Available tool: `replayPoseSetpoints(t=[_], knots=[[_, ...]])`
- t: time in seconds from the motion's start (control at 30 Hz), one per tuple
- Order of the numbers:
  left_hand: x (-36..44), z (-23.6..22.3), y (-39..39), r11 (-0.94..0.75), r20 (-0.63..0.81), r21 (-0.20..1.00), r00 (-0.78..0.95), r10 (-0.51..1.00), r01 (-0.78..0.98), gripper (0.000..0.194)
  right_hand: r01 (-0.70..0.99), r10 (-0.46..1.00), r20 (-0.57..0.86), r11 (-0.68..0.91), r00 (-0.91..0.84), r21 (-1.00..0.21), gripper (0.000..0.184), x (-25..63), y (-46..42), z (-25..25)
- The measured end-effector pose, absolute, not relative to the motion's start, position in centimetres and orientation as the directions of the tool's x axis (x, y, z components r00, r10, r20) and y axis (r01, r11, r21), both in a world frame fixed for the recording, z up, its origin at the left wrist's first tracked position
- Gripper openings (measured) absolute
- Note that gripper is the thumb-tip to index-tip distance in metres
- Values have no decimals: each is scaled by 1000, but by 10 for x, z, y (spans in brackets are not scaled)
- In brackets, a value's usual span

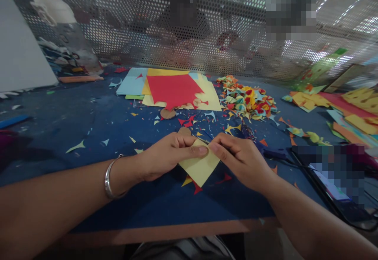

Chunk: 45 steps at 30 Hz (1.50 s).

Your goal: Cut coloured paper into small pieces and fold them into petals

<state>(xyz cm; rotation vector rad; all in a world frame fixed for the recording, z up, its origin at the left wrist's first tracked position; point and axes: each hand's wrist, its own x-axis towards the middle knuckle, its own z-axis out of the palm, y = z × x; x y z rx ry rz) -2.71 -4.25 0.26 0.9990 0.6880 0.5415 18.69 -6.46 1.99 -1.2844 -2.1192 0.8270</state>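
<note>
A pale yellow sheet of paper [201, 170] is held between both hands above the blue tabletop, one corner pointing towards me. My left hand [171, 153] grips it from the left, the thumb lying flat on its face. At the upper right edge, my right hand [236, 155] pinches the same sheet between thumb and fingers. Red and yellow paper scraps [196, 187] show beneath the lower corner. Just behind the hands lies a round brown disc [184, 131], and a second brown disc [168, 113] sits farther back.
Coloured sheets with a cut red one [175, 88] on top lie at the back. To their right is a heap of small colourful paper pieces [249, 98]. A phone [330, 185] lies at right, near a dark blue-handled tool [273, 152]. Perforated metal [141, 27] stands behind.
</note>
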Motion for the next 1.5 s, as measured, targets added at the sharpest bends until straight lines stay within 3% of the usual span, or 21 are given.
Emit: replayPoseSetpoints(t=[0.33, 0.4, 0.47, 0.57, 0.67, 0.73, 0.8, 0.87, 0.93, 1.1, 1.5], knots=[[-26, 6, -42, 414, -281, 909, 666, 691, -46, 25, 601, 906, 118, 363, -408, -712, 40, 188, -63, 18], [-32, 13, -37, 337, -288, 940, 648, 705, 51, 27, 602, 908, 141, 372, -395, -707, 41, 189, -63, 19], [-42, 22, -29, 155, -266, 961, 628, 732, 227, 29, 601, 913, 166, 375, -374, -706, 41, 189, -63, 20], [-61, 35, -12, -249, -143, 813, 596, 790, 526, 36, 600, 921, 187, 367, -342, -711, 43, 191, -61, 22], [-74, 40, -2, -430, -80, 595, 583, 809, 679, 22, 594, 934, 186, 339, -304, -730, 45, 194, -59, 21], [-75, 38, -2, -498, 57, 452, 533, 844, 740, 19, 583, 941, 192, 325, -280, -744, 45, 196, -58, 19], [-68, 32, -6, -574, 208, 353, 536, 818, 739, 29, 561, 944, 209, 320, -253, -764, 46, 197, -57, 18], [-56, 25, -10, -641, 257, 356, 588, 767, 680, 28, 519, 948, 217, 309, -231, -797, 46, 197, -56, 16], [-42, 20, -14, -674, 233, 398, 642, 730, 623, 24, 471, 950, 222, 301, -218, -829, 47, 198, -55, 15], [-14, 18, -11, -782, 161, 366, 793, 588, 506, 26, 435, 954, 242, 297, -177, -850, 48, 198, -52, 12], [3, 21, 14, -785, -17, 383, 853, 522, 488, 9, 384, 935, 337, 353, -110, -853, 48, 202, -47, 9]])
